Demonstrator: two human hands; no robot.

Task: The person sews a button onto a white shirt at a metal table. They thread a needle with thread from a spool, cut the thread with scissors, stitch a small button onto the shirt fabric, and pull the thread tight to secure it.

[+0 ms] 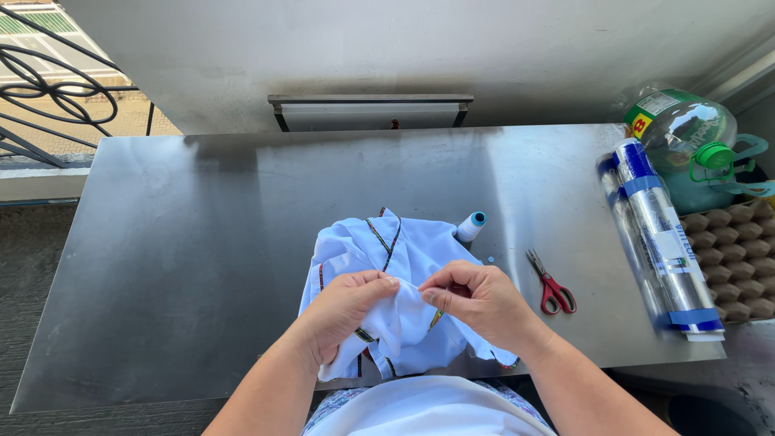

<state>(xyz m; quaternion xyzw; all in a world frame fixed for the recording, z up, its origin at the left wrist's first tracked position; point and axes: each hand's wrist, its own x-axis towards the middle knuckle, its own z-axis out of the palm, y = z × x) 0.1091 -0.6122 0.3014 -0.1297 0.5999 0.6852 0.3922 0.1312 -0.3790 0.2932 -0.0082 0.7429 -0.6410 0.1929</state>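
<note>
Pinching a fold of the white cloth (404,266) between them, the left hand (343,311) and right hand (476,299) hold it taut at the table's (202,242) near edge; thread spool (471,227) and scissors (550,282) lie within reach.

This looks like a home balcony or back porch turned into a small sewing corner. A bare sheet-metal table (202,242) stands against a plain grey wall (404,48), and daylight comes in past a curled iron railing (48,89) that opens onto the street. Sewing odds and ends lie on the metal: a spool of thread (470,226), red-handled scissors (550,284) and a piece of white cloth (404,250). Household clutter crowds the right side: a big green water jug (686,141), rolls of clear plastic (658,242) and cardboard egg trays (731,258).
</note>
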